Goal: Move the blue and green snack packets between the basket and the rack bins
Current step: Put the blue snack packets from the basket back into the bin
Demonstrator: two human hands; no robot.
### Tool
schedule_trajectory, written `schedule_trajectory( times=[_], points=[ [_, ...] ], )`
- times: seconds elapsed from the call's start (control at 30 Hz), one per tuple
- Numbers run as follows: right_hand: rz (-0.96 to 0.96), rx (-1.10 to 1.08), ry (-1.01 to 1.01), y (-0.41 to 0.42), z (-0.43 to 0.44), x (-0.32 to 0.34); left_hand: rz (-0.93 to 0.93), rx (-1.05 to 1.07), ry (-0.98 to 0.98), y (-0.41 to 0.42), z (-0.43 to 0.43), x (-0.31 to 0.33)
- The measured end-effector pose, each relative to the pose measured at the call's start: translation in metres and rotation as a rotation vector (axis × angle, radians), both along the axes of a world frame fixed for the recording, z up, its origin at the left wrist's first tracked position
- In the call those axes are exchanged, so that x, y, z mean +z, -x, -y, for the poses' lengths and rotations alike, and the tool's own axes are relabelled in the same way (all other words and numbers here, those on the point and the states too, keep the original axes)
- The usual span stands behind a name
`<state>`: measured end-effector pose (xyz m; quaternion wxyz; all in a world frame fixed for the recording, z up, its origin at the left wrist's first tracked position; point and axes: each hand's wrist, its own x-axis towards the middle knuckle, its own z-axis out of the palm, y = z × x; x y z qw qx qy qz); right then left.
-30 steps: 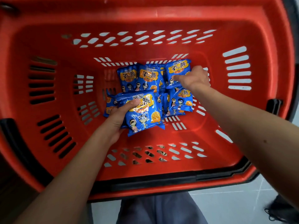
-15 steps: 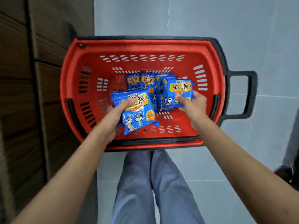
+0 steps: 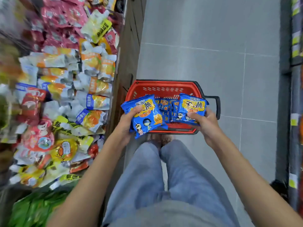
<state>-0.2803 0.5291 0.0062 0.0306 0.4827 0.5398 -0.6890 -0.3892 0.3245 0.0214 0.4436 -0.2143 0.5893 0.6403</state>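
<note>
Two hands over a red slotted plastic basket (image 3: 164,85) on the floor — the left hand (image 3: 128,122) grips one blue printed snack packet (image 3: 147,116), the right hand (image 3: 205,124) a second blue packet (image 3: 192,106) — with more blue packets (image 3: 165,107) inside, beside the rack bins (image 3: 68,95).

I have straightened up, so the basket (image 3: 164,86) now lies farther below me. My left hand (image 3: 126,123) has lifted the left packet (image 3: 146,115) above the basket's near rim, and my right hand (image 3: 205,124) has raised the right packet (image 3: 192,106) out too. The rack bins (image 3: 65,95) have come into view on my left.
</note>
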Motion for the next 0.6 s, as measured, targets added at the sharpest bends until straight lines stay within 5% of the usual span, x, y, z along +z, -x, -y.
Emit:
schedule_trajectory(
  times=[0.3,0.6],
  points=[
    [-0.13,0.25,0.104,-0.049,0.031,0.058,-0.086,0.325,-0.071,-0.086,0.049,0.071],
    [-0.165,0.801,0.184,-0.042,0.071,0.078,-0.008,0.904,0.084,-0.226,0.09,0.091]
  ],
)
